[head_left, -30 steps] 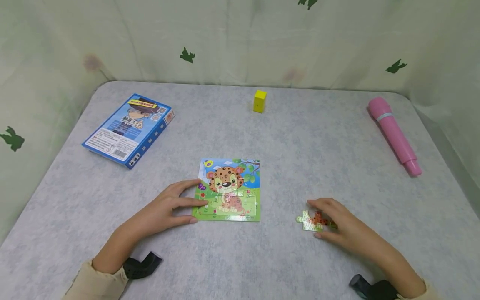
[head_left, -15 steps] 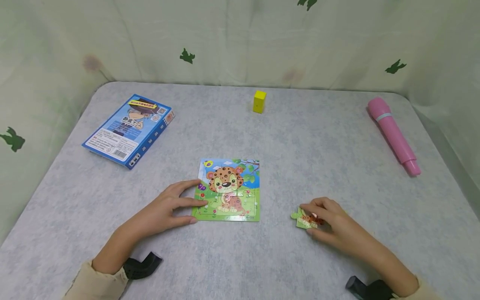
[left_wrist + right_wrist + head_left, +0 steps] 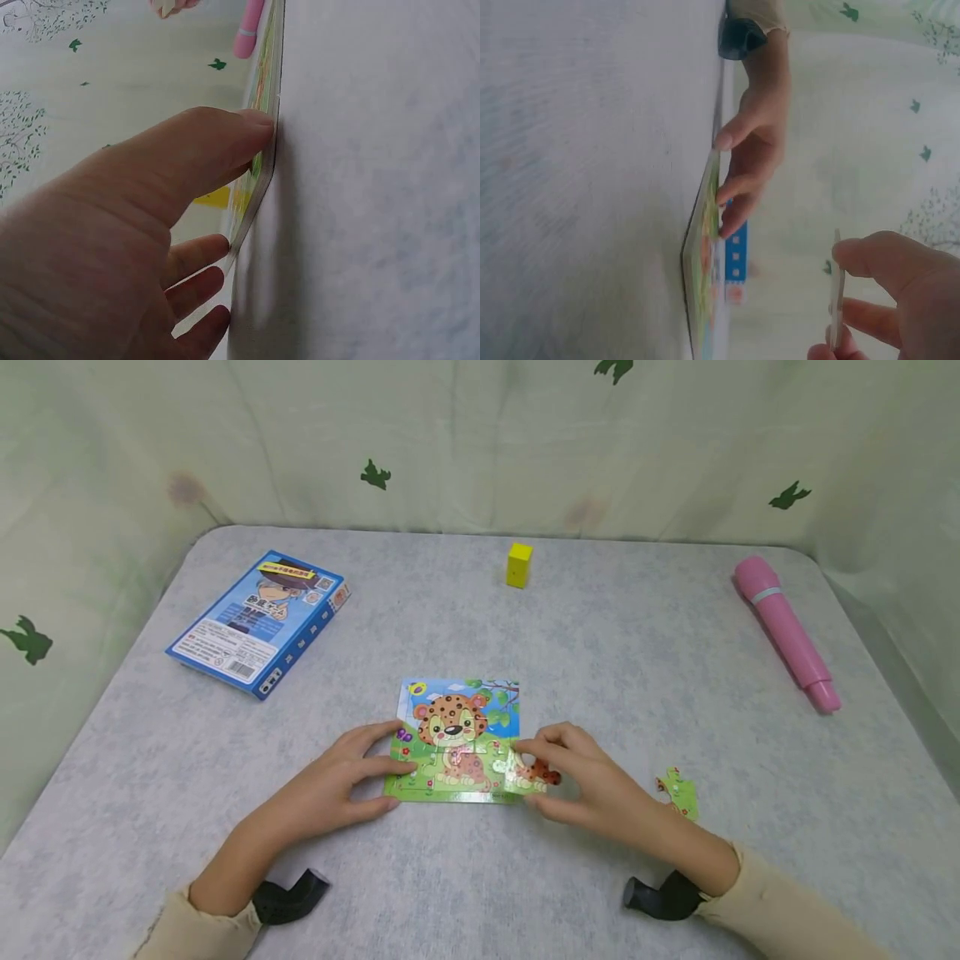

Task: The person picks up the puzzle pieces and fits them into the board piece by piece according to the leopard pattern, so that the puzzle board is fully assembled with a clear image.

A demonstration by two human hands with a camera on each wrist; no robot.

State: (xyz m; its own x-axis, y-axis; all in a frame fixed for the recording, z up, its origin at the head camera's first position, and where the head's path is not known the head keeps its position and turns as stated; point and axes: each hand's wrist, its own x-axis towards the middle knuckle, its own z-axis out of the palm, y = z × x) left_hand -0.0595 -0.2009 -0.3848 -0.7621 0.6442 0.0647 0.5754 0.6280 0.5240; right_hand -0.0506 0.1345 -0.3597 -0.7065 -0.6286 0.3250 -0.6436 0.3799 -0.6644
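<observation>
A square jigsaw puzzle [image 3: 453,714] with a cartoon leopard lies on the table in the head view. At its left side my left hand [image 3: 341,777] rests spread fingers on the edge and surface, the thumb at the near-left corner. Seen from the left wrist, that thumb [image 3: 251,129] presses against the puzzle's rim. My right hand [image 3: 592,781] pinches a puzzle piece [image 3: 536,773] between thumb and fingers, over the puzzle's lower right side. From the right wrist view, the piece [image 3: 838,292] is held above the table, apart from the board.
Partly behind the right forearm lies another green puzzle piece [image 3: 682,793]. A blue box [image 3: 255,622] is at the back left, a yellow block [image 3: 519,565] at the back middle, and a pink microphone-shaped object [image 3: 787,633] at the right. Curtains stand behind the table [image 3: 600,652].
My right hand has carried the pinched piece leftward from the table to the puzzle's right side, uncovering another piece behind it. The left hand has stayed nearly still on the puzzle.
</observation>
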